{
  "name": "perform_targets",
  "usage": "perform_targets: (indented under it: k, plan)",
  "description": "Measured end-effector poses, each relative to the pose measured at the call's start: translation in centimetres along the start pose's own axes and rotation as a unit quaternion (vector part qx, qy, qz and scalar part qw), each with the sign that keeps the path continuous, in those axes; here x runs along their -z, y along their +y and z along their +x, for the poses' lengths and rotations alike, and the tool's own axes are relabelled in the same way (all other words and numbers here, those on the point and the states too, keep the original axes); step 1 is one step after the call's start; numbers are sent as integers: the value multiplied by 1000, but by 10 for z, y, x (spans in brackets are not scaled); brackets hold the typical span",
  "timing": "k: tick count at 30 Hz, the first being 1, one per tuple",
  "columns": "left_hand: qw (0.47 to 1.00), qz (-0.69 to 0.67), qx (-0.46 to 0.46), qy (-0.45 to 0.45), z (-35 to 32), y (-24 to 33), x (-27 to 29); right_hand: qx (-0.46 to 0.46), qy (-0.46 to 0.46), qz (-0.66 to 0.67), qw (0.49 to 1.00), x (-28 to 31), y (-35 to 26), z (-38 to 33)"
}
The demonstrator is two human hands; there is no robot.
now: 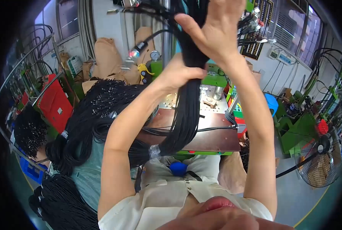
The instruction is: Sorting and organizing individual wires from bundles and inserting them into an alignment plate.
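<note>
A thick bundle of black cables [188, 103] hangs upright in front of me. My left hand [180, 73] is closed around its middle. Higher up, my right hand [219, 32] is flat with the thumb spread, beside or against the upper part of the bundle; its fingertips run out of the picture. Loose cable ends with metal connectors fan out at the top left, one connector [134, 53] dangling. Below my left hand the bundle curves down over the table edge to my lap, where a clear wrap [154, 151] binds it.
Under the bundle stands a brown-topped table [217, 134] on a green frame. More black cable bundles [106, 99] are heaped at my left, near a red panel [55, 103]. A fan [318, 165] and green machinery [299, 132] stand at the right. A blue round object [178, 168] lies at my lap.
</note>
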State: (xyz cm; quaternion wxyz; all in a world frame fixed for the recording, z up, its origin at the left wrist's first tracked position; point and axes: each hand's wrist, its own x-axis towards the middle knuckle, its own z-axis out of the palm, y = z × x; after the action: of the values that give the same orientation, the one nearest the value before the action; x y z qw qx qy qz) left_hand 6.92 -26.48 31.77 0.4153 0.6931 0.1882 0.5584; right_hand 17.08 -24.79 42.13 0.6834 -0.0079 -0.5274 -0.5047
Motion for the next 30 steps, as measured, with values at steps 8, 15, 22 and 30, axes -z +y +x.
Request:
perform_targets:
  k: [8, 15, 22, 30]
  plan:
    - [999, 17, 40, 31, -5, 1, 6, -12, -190, 76, 979, 14, 8, -6]
    - [998, 60, -6, -4, 0, 5, -6, 44, -353, 199, 913, 28, 4, -10]
    - [994, 95, -57, -1, -7, 2, -10, 123, -399, 167, 893, 41, 1, -6]
    - [993, 57, -82, 70, -7, -1, -22, 81, -400, 99, 908, 47, 3, -16]
